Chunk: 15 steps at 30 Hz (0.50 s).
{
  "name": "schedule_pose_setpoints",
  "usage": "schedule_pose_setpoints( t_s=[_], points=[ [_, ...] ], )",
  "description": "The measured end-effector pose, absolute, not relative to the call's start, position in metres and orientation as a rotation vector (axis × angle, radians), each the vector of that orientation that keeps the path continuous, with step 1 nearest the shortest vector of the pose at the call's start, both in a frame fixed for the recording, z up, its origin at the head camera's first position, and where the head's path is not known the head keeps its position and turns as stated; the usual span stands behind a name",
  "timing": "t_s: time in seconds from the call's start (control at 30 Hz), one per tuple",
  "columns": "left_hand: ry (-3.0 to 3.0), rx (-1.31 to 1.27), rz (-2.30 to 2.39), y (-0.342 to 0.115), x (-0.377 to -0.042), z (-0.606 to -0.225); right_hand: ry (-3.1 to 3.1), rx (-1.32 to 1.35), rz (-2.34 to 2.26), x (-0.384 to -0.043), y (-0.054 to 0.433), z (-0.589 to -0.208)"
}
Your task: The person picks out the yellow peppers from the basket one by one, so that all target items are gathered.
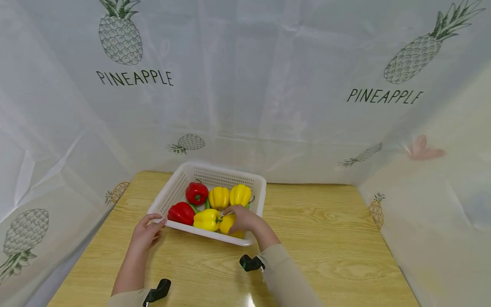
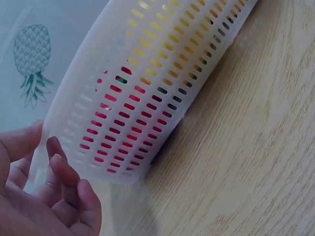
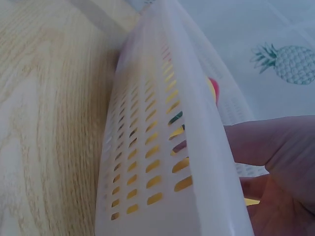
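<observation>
A white plastic basket (image 1: 174, 187) with slotted walls stands on the table, holding red and yellow bell peppers. At its near left corner, my left hand (image 1: 146, 232) pinches the rim between thumb and fingers; the left wrist view shows this hand (image 2: 54, 191) at the rim from outside. Reaching over the near right corner, my right hand (image 1: 245, 219) curls thumb and fingers round a yellow bell pepper (image 1: 226, 224), which it partly covers. Another yellow pepper (image 1: 206, 220) lies just left of it. In the right wrist view the basket wall (image 3: 147, 147) hides most of the peppers.
Two red peppers (image 1: 197, 193) are on the basket's left side, and two yellow peppers (image 1: 219, 198) at its back right. The wooden table (image 1: 314, 238) extends to both sides. A white curtain (image 1: 245, 106) with pineapple prints hangs behind the table's far edge.
</observation>
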<state>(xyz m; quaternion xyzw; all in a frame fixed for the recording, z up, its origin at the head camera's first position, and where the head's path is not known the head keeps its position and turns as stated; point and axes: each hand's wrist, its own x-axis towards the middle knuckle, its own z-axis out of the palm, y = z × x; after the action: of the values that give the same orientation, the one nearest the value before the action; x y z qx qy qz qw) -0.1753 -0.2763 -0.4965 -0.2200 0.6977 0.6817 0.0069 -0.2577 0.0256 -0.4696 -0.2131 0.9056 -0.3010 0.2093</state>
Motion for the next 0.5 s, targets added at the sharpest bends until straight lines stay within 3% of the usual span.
schedule_pose_setpoints(
  t_s=[0.5],
  points=[
    [2.051, -0.700, 2.258, -0.278, -0.177, -0.503, 2.343, -0.529, -0.846, -0.272, 0.028, -0.467]
  ],
)
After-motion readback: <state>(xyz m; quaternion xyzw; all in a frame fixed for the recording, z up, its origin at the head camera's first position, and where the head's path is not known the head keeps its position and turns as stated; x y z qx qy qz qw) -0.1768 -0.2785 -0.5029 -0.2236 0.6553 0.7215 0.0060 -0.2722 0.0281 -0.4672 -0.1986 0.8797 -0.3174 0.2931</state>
